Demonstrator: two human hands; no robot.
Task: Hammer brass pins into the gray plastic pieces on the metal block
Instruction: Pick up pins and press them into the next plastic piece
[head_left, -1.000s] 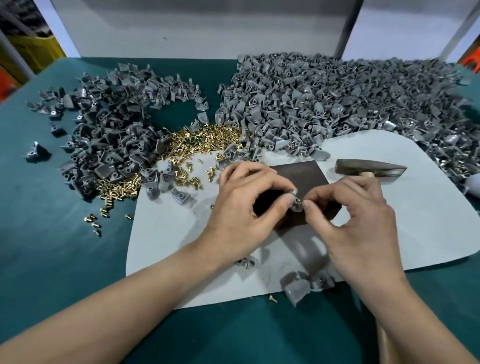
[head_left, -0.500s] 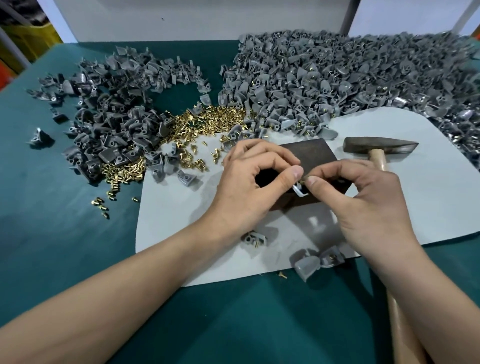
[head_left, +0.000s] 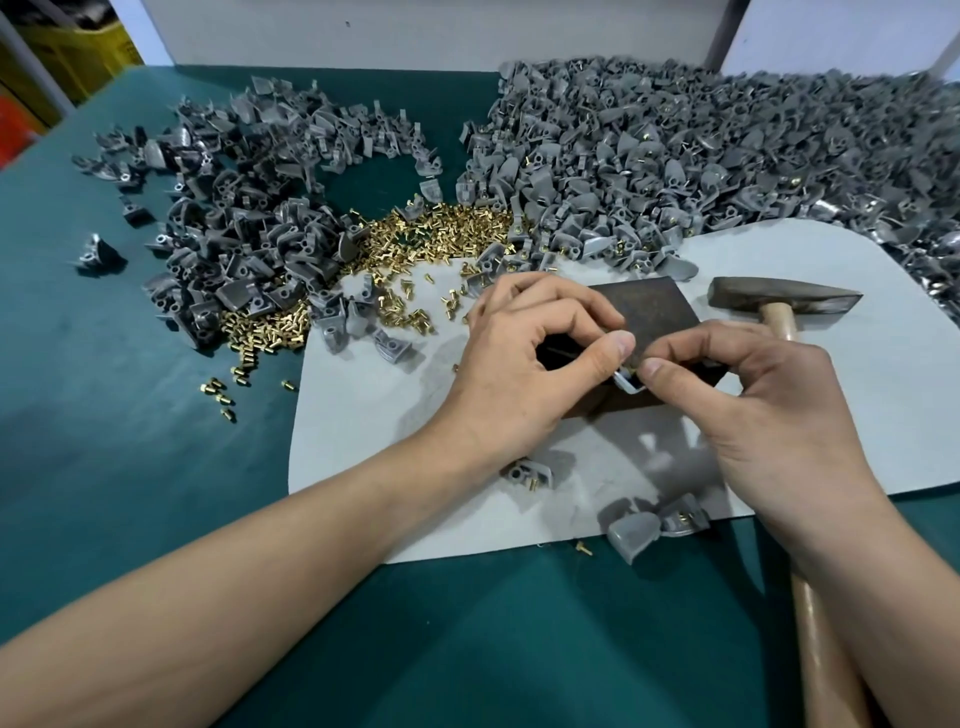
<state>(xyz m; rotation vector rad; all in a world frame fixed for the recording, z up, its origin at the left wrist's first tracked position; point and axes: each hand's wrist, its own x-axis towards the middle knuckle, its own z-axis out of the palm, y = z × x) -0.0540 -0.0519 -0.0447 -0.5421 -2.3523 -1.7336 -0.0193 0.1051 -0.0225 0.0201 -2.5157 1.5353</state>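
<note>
Two bare hands meet over the dark metal block (head_left: 652, 312) on a pale mat (head_left: 363, 415). Left hand (head_left: 524, 358) and right hand (head_left: 753, 405) both pinch one small gray plastic piece (head_left: 629, 383) between thumb and forefinger tips, low over the block's near edge; a brass pin (head_left: 631, 370) glints at the piece's top, whether seated cannot be told. No brand, label or readable writing anywhere.

Piece mostly hidden by fingertips. Block's left part covered by the left hand. Hammer (head_left: 782, 302) lies right of the block, head on the mat, its wooden handle passing under the right forearm and cut off at the bottom edge. Loose brass pins pile (head_left: 447, 231) sits behind the block, between two gray heaps; right heap (head_left: 701, 156) blurred at the far edge and cut off at the right. Green table (head_left: 130, 415) below.
</note>
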